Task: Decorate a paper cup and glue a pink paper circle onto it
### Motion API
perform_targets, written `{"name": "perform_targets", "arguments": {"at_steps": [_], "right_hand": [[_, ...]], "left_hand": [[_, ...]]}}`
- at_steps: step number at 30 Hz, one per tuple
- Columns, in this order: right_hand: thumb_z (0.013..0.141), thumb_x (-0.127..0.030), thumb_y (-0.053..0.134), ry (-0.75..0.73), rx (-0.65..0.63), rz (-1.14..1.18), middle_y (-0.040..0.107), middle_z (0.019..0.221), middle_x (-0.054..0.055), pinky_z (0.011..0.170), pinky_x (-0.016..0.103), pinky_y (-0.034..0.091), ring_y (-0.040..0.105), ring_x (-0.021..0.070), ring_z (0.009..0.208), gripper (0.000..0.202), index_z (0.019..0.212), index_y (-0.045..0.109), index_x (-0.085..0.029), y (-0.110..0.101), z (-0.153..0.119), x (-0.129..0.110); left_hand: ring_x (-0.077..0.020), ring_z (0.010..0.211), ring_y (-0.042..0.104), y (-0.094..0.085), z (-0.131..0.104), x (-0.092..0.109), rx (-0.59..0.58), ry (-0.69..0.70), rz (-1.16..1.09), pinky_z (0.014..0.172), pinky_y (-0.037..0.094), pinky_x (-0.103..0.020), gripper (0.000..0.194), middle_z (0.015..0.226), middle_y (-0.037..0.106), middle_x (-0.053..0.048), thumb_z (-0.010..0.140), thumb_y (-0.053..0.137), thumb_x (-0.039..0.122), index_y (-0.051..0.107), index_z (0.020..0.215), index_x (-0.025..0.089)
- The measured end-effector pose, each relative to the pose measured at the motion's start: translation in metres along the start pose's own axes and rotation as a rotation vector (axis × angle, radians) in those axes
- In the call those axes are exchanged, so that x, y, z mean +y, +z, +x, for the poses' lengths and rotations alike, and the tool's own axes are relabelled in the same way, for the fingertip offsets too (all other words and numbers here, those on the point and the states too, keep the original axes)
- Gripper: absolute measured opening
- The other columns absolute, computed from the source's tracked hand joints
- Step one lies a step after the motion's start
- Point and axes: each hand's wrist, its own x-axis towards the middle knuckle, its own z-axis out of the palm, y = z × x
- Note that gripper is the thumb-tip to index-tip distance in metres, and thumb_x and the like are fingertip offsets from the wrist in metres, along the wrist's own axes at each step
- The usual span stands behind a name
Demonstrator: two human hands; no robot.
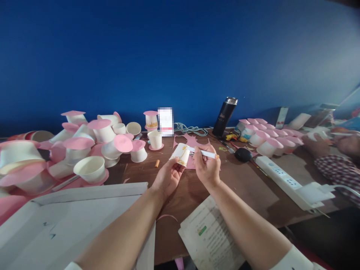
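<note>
A white paper cup (180, 153) with orange-yellow drawing on its side lies tilted in my left hand (169, 173), the fingers wrapped around its lower part. My right hand (207, 167) grips a white marker (206, 153) whose tip points at the cup's side; whether it touches cannot be made out. An orange marker cap (157, 163) rests on the table left of the cup. Behind my hands lies a cut-up sheet of pink paper (194, 141). Farther back, a plain white cup (155, 139) stands on a pink disc.
Many cups with pink discs (101, 129) crowd the left, behind a white box (84, 225). A black bottle (225, 117), a black mouse (243, 154) and a power strip (281, 180) are to the right. Printed pages (208, 232) lie in front. Another person's checkered sleeve (334, 170) shows far right.
</note>
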Motion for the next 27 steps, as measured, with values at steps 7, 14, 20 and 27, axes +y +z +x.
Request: {"name": "perform_targets", "arguments": {"at_steps": [7,14,20,27], "right_hand": [[0.088,-0.033,0.051,0.014,-0.022,-0.029,0.063,0.068,0.002,0.053,0.023,0.045,0.059,0.0138,0.057,0.016,0.083,0.056,-0.019,-0.0003,-0.0004,-0.0018],[0.087,-0.031,0.051,-0.008,-0.038,-0.04,0.062,0.066,0.002,0.052,0.022,0.045,0.059,0.013,0.056,0.015,0.084,0.057,-0.018,-0.0008,-0.0012,-0.0042],[0.086,-0.03,0.052,-0.024,-0.043,-0.055,0.063,0.067,0.002,0.054,0.023,0.045,0.06,0.014,0.058,0.014,0.083,0.058,-0.018,-0.0008,-0.0014,-0.0061],[0.087,-0.032,0.051,-0.046,-0.025,-0.089,0.063,0.068,0.002,0.057,0.023,0.045,0.061,0.0136,0.06,0.018,0.079,0.059,-0.018,-0.0009,0.0002,-0.0097]], "left_hand": [[-0.0161,0.095,0.063,-0.0012,-0.0005,-0.0006,-0.015,0.006,0.01,0.081,0.054,-0.024,0.019,0.103,0.067,-0.011,0.077,0.062,0.009,0.064,0.095,0.013],[-0.0155,0.096,0.063,-0.0022,0.0009,-0.0016,-0.032,0.01,0.021,0.081,0.053,-0.024,0.019,0.102,0.068,-0.009,0.076,0.062,0.009,0.064,0.095,0.014],[-0.014,0.094,0.062,-0.0004,-0.0008,-0.0013,-0.04,0.012,0.056,0.083,0.05,-0.023,0.016,0.101,0.068,-0.008,0.077,0.061,0.01,0.065,0.092,0.014],[-0.0135,0.092,0.063,0.0,-0.0018,-0.0015,-0.03,0.007,0.059,0.081,0.051,-0.022,0.015,0.1,0.068,-0.008,0.077,0.061,0.009,0.066,0.09,0.014]]}}
